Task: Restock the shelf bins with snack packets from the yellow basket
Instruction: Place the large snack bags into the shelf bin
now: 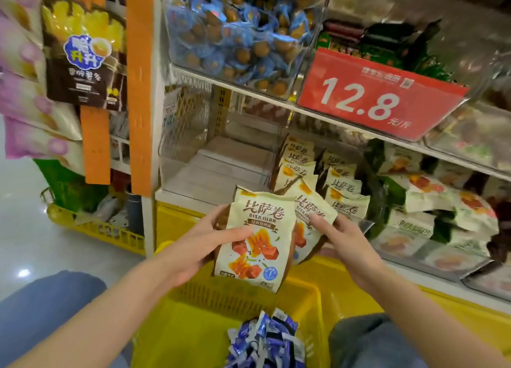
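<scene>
Head view, step: mid-restock; pkts out of yellow basket (304, 293), not yet binned.
L hand (204, 240): ctr frame, grips front packet (257, 243), thumb across its face.
R hand (345, 240): forefinger on second packet (309, 215) just behind; rest of grip hidden, can't tell.
Packets: above basket, just below matching bin (331, 185), ctr-right.
Next (judged): lift both into that bin.

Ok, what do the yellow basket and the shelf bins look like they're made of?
Yellow basket: moulded plastic, fairly matte, judging by its perforated grid wall. Shelf bins: clear, glossy rigid plastic, probably acrylic; contents show through and the walls catch reflections.
</scene>
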The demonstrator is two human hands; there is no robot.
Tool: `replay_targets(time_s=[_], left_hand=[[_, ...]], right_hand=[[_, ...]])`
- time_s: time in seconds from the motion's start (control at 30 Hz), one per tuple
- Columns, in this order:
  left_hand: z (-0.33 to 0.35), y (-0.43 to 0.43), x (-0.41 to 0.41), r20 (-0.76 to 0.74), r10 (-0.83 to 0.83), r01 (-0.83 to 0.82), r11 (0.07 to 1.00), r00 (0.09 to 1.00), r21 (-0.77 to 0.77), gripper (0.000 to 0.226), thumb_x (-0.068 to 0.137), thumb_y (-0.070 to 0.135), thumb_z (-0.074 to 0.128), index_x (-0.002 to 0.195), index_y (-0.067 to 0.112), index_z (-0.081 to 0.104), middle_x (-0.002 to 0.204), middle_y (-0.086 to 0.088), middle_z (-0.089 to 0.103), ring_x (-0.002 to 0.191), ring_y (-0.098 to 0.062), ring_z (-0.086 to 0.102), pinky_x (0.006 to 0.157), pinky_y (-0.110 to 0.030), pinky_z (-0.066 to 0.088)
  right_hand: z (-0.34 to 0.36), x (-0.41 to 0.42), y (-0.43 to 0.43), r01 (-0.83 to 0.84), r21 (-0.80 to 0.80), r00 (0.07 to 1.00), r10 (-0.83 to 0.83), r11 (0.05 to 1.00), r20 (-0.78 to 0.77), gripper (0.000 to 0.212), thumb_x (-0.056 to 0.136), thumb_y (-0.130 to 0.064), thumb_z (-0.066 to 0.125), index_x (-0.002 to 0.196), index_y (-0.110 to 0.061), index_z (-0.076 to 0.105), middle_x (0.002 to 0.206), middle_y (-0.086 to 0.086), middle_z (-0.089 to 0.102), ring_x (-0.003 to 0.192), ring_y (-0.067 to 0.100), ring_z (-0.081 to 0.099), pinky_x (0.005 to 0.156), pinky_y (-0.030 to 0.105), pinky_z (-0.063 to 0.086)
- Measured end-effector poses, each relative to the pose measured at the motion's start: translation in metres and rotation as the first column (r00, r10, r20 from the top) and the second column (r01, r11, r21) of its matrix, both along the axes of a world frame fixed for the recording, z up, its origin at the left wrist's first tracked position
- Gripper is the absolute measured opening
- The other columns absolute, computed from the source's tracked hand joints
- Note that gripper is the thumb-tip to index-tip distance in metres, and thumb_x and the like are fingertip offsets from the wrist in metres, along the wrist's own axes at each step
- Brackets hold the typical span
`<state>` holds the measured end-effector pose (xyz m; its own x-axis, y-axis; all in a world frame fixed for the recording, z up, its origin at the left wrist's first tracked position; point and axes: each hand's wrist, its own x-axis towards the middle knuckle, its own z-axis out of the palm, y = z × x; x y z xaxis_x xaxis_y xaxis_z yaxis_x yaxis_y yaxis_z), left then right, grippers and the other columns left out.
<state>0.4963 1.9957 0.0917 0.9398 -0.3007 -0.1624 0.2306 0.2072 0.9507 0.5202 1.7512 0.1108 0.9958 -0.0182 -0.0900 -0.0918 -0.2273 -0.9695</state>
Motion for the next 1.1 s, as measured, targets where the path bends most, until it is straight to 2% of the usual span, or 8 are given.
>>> replay_targets(time_s=[0.1, 0.23, 0.33, 0.47, 0.6, 0.9, 1.0, 1.1], left_hand=[[0.005, -0.005, 0.018, 0.042, 0.041, -0.042, 0.999, 0.998, 0.031, 0.068, 0.052, 0.034, 0.081, 0.114, 0.031, 0.052, 0.099, 0.001, 0.073, 0.087, -0.021, 0.07, 0.067, -0.031, 0.058], [0.001, -0.001, 0.038, 0.018, 0.219, -0.22, 0.975, 0.975, 0.013, 0.066, 0.051, 0.035, 0.077, 0.113, 0.031, 0.052, 0.09, 0.003, 0.074, 0.079, -0.017, 0.072, 0.057, -0.029, 0.056], [-0.003, 0.005, 0.048, -0.032, 0.344, -0.344, 0.939, 0.938, -0.014, 0.077, 0.051, 0.036, 0.075, 0.123, 0.027, 0.049, 0.095, -0.002, 0.073, 0.081, -0.02, 0.071, 0.063, -0.034, 0.055], [-0.002, 0.013, 0.055, -0.061, 0.388, -0.391, 0.919, 0.92, -0.053, 0.075, 0.055, 0.035, 0.075, 0.125, 0.026, 0.051, 0.096, -0.001, 0.073, 0.081, -0.019, 0.071, 0.063, -0.033, 0.054], [-0.001, 0.014, 0.059, -0.063, 0.409, -0.412, 0.909, 0.91, -0.053, 0.071, 0.055, 0.037, 0.074, 0.122, 0.027, 0.052, 0.096, 0.0, 0.073, 0.077, -0.016, 0.072, 0.056, -0.029, 0.054], [0.002, -0.004, 0.062, -0.073, 0.333, -0.338, 0.939, 0.94, -0.063, 0.063, 0.054, 0.039, 0.074, 0.113, 0.026, 0.057, 0.089, 0.002, 0.074, 0.074, -0.014, 0.071, 0.051, -0.024, 0.054], [0.001, -0.006, 0.062, -0.052, 0.313, -0.315, 0.948, 0.948, -0.047, 0.057, 0.053, 0.041, 0.074, 0.107, 0.029, 0.06, 0.086, 0.004, 0.074, 0.074, -0.014, 0.071, 0.051, -0.023, 0.054], [-0.001, -0.007, 0.063, -0.037, 0.307, -0.308, 0.95, 0.951, -0.043, 0.055, 0.052, 0.042, 0.074, 0.103, 0.031, 0.059, 0.085, 0.006, 0.074, 0.073, -0.013, 0.071, 0.05, -0.022, 0.054]], right_hand=[[0.025, 0.018, -0.015, 0.106, 0.021, 0.96, -0.108, 0.994, 0.258, 0.035, 0.082, -0.036, 0.065, 0.114, -0.026, 0.058, 0.096, -0.011, 0.071, 0.082, 0.0, 0.068, 0.057, 0.014, 0.053], [0.043, 0.049, -0.023, 0.223, -0.205, 0.869, -0.099, 0.953, 0.485, 0.035, 0.083, -0.035, 0.065, 0.115, -0.032, 0.051, 0.109, -0.015, 0.063, 0.1, 0.005, 0.062, 0.082, 0.026, 0.053], [0.044, 0.074, -0.026, 0.136, -0.399, 0.914, 0.041, 0.907, 0.404, 0.034, 0.085, -0.028, 0.064, 0.116, -0.027, 0.049, 0.111, -0.008, 0.061, 0.105, 0.012, 0.06, 0.086, 0.03, 0.051], [0.057, 0.097, -0.033, 0.063, -0.525, 0.946, 0.117, 0.849, 0.304, 0.034, 0.082, -0.026, 0.068, 0.111, -0.024, 0.051, 0.103, -0.006, 0.064, 0.089, 0.002, 0.062, 0.068, 0.015, 0.05], [0.067, 0.113, -0.037, 0.056, -0.623, 0.954, 0.143, 0.78, 0.265, 0.041, 0.078, -0.029, 0.072, 0.114, -0.019, 0.054, 0.104, -0.002, 0.067, 0.091, 0.014, 0.065, 0.077, 0.033, 0.054], [0.039, 0.119, -0.025, 0.1, -0.445, 0.983, -0.019, 0.89, 0.184, 0.038, 0.085, -0.036, 0.063, 0.115, -0.025, 0.042, 0.108, -0.006, 0.063, 0.083, 0.005, 0.063, 0.068, 0.022, 0.054], [0.04, 0.112, -0.034, 0.232, -0.448, 0.939, -0.08, 0.864, 0.334, 0.044, 0.092, -0.04, 0.05, 0.129, -0.021, 0.037, 0.104, -0.015, 0.055, 0.085, 0.001, 0.056, 0.066, 0.009, 0.045], [0.033, 0.105, -0.055, 0.335, -0.544, 0.896, -0.083, 0.769, 0.435, 0.039, 0.095, -0.039, 0.046, 0.127, -0.018, 0.046, 0.116, -0.001, 0.057, 0.104, 0.015, 0.056, 0.08, 0.026, 0.044]])
